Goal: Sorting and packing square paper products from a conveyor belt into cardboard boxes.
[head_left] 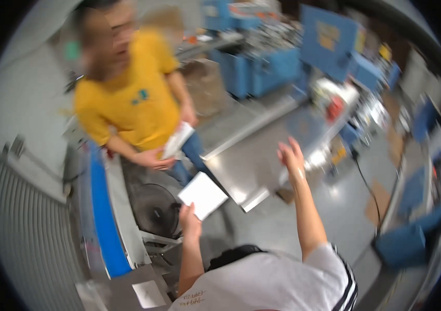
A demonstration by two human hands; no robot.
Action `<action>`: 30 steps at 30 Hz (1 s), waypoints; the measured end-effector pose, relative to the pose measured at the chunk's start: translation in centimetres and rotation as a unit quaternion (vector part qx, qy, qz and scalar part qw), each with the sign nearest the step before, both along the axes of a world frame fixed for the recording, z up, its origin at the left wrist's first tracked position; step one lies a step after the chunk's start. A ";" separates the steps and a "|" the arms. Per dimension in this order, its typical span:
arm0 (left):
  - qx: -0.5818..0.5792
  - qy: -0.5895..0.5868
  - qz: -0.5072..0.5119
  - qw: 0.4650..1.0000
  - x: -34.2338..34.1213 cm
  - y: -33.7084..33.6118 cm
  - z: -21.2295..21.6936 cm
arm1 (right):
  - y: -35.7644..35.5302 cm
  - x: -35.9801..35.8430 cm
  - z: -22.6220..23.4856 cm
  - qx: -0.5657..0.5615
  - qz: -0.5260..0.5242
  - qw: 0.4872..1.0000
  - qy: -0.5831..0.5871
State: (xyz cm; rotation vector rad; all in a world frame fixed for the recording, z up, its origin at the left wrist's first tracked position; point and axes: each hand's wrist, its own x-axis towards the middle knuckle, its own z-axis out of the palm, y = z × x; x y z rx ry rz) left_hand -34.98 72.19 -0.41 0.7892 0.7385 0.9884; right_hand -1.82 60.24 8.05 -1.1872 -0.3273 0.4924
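My left hand (pixel 190 222) is shut on the near corner of a white booklet (pixel 203 194), held up in front of a dark round machine part (pixel 153 208). My right hand (pixel 291 155) is raised with fingers apart and holds nothing; it hovers over the far edge of a shiny metal table (pixel 241 173). Across from me stands a person in a yellow shirt (pixel 132 101), who holds another white stack of paper (pixel 177 140) in both hands at waist height. The picture is motion-blurred.
A blue conveyor belt (pixel 103 217) runs along the left beside a corrugated wall. A white sheet (pixel 148 294) lies on a grey surface at the bottom. Blue machines (pixel 262 70) fill the back and right. A black cable (pixel 366 184) crosses the grey floor.
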 end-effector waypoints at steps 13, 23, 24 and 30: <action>0.045 0.001 -0.061 0.997 1.0 -4.2 3.2 | 0.1 -13.4 -1.3 -0.116 0.384 0.910 0.108; 0.160 0.073 -0.049 0.983 0.3 -2.3 11.1 | 3.0 -14.9 3.4 -0.038 0.328 0.942 -0.064; 0.143 0.033 -0.059 0.987 0.6 -1.8 11.1 | 3.0 -14.9 3.7 -0.016 0.315 0.947 -0.058; 0.075 0.002 -0.075 0.994 1.2 -2.9 13.0 | 1.1 -15.2 4.8 0.026 0.265 0.962 -0.066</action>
